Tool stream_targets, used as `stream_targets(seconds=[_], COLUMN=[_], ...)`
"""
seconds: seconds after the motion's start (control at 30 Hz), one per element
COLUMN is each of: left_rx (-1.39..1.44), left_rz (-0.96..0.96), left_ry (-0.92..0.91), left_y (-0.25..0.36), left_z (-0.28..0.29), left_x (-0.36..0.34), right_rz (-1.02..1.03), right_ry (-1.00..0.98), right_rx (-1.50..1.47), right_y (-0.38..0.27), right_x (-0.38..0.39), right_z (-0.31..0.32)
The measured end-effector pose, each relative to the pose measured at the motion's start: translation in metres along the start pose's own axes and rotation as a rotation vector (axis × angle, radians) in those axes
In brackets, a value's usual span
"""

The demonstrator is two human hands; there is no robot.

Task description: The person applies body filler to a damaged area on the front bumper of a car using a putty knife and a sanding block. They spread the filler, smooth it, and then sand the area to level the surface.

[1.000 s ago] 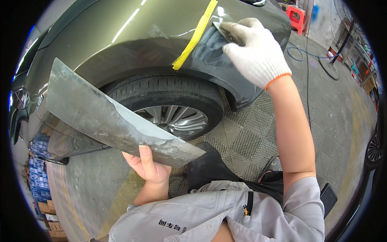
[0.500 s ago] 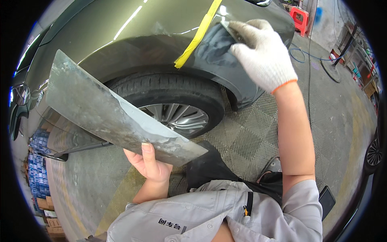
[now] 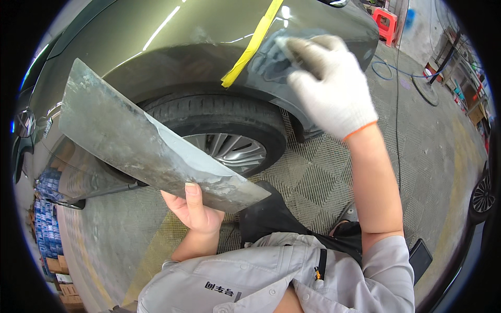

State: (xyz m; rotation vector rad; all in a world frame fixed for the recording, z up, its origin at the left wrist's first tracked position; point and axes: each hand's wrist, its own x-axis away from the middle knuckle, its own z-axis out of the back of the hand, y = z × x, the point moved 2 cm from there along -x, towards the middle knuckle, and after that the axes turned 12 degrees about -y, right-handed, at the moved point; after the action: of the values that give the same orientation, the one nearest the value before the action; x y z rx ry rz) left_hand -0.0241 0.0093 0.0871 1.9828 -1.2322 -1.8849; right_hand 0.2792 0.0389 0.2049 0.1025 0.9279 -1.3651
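Observation:
My bare left hand (image 3: 198, 208) grips a long grey mixing plate (image 3: 125, 130), held at a slant, with pale grey paste along its upper edge. My right hand (image 3: 331, 91), in a white knit glove with an orange cuff, is closed on a small scraper (image 3: 286, 47) against a grey, smeared patch (image 3: 269, 68) on the olive car fender (image 3: 182, 47). A strip of yellow tape (image 3: 249, 44) runs beside that patch. Below the fender are the tyre (image 3: 229, 109) and silver rim (image 3: 240, 151); the plate partly hides the wheel.
A red stool (image 3: 384, 26), a hose (image 3: 383, 73) and a black stand (image 3: 433, 88) are at upper right, near cluttered shelving (image 3: 469, 88). Blue stacked packs (image 3: 46, 224) are at left. Another car's wheel (image 3: 482, 193) is at far right. A dark flat device (image 3: 420, 261) lies by my right side.
My right hand and scraper shifted right, then back left and slightly down along the patch. The plate in my left hand is raised slightly compared with a second ago.

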Motion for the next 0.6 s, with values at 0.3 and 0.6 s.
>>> stream_targets(seconds=[0.3,0.6], left_rx=[-0.042,-0.058], left_rz=[-0.006,0.011], left_ry=[0.007,0.048], left_y=[0.004,0.004], left_z=[0.000,0.001], left_x=[0.004,0.006], right_rz=[-0.148,0.128], right_ry=[-0.086,-0.282], right_rx=[0.004,-0.503], right_y=[0.005,-0.034], right_x=[-0.016,0.072], right_z=[-0.004,-0.008])
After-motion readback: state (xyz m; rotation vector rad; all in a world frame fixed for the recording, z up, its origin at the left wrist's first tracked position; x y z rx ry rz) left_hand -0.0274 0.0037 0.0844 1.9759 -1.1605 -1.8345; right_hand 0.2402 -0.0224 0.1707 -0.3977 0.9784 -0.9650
